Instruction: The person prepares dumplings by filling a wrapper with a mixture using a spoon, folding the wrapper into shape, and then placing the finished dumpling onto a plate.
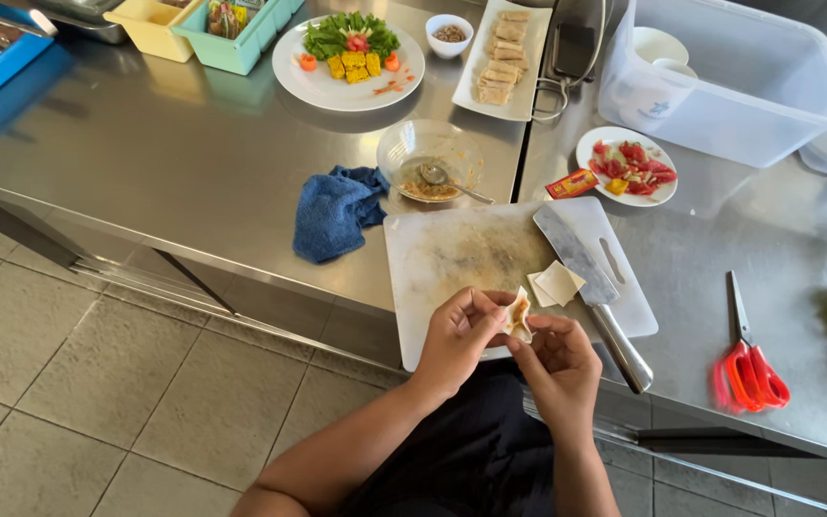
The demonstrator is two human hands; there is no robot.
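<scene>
A small folded dumpling wrapper (517,316) is pinched between the fingertips of the left hand (458,337) and the right hand (559,366), just above the near edge of the white cutting board (461,258). On the board, 2 flat wrappers (557,284) lie touching a cleaver (588,287); red scissors (748,359) rest well apart on the steel counter (193,163).
</scene>
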